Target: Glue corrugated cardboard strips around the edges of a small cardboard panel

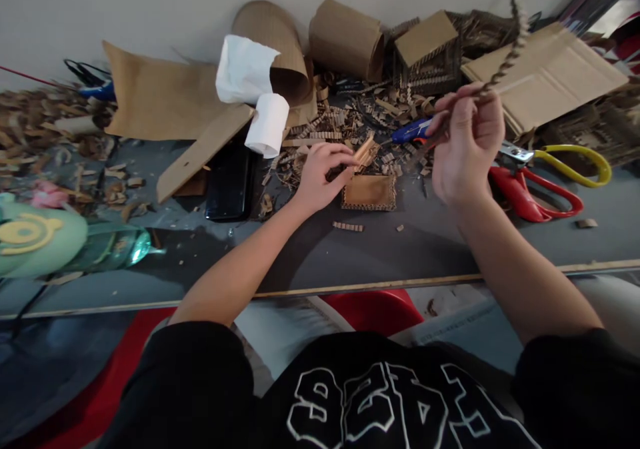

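Note:
My right hand point(466, 147) is raised above the grey table point(350, 249), its fingers pinched on a long twisted cardboard strip point(510, 49) that slants up to the right. My left hand point(320, 175) rests on the table, fingers closed on a small piece of corrugated cardboard point(365, 152). Just right of that hand lies a small flat cardboard panel with a ridged border point(369, 192). Cardboard scraps point(350, 119) are heaped behind both hands.
Red scissors point(530, 192) and yellow-handled scissors point(575, 162) lie at the right. A blue tool point(411, 131) sits behind my right hand. A toilet paper roll point(267, 123), black phone point(230, 182), cardboard sheets point(160, 95) and a small cardboard house point(430, 52) stand behind. A green object point(35, 239) lies left.

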Available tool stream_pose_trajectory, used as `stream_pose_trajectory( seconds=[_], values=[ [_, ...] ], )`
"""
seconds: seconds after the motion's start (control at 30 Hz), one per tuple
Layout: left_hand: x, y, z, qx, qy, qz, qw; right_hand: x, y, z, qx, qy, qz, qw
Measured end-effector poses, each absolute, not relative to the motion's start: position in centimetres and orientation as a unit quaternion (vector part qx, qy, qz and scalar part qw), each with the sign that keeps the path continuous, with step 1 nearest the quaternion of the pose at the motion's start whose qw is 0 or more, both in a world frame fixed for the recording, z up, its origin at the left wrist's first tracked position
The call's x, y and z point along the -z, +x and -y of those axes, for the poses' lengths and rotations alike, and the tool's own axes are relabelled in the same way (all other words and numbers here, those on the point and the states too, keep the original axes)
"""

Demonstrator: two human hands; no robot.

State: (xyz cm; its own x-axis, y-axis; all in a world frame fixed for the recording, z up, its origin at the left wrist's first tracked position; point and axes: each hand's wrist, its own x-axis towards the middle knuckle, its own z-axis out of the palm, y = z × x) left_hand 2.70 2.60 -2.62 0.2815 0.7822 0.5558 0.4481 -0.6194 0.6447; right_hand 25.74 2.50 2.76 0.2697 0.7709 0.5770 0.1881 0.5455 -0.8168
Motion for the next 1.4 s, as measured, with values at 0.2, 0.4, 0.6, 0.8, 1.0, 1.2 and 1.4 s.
stream_pose_trajectory(
  seconds=[0.2, 0.4, 0.6, 0.8, 1.0, 1.2, 1.4],
  values=[
    [4.1, 2.6, -2.7, -0.394, 0.814, -0.426, -0.007, -1.6, 26.2, -1.6, -0.043, -0.478, 0.767, 0.426],
    [4.7, 2.4, -3.2, -0.407, 0.801, -0.438, -0.033, -0.9, 25.9, -1.4, -0.011, -0.478, 0.805, 0.351],
    [3.5, 2.2, -2.7, -0.459, 0.758, -0.462, 0.047, -1.1, 25.9, -1.2, 0.002, -0.499, 0.814, 0.298],
    [3.0, 1.4, -2.9, -0.512, 0.725, -0.458, -0.046, -1.0, 25.7, -1.1, -0.016, -0.56, 0.803, 0.205],
    [2.1, 2.6, -1.7, -0.408, 0.854, -0.323, -0.015, -1.7, 25.3, -1.0, -0.01, -0.65, 0.742, 0.162],
    [2.5, 2.7, -1.9, -0.32, 0.866, -0.384, -0.002, -2.6, 25.1, -0.5, -0.043, -0.657, 0.747, 0.093],
    [2.8, 2.3, -2.2, -0.328, 0.821, -0.466, -0.03, -2.4, 25.1, -0.3, -0.011, -0.66, 0.748, 0.07]
  ],
)
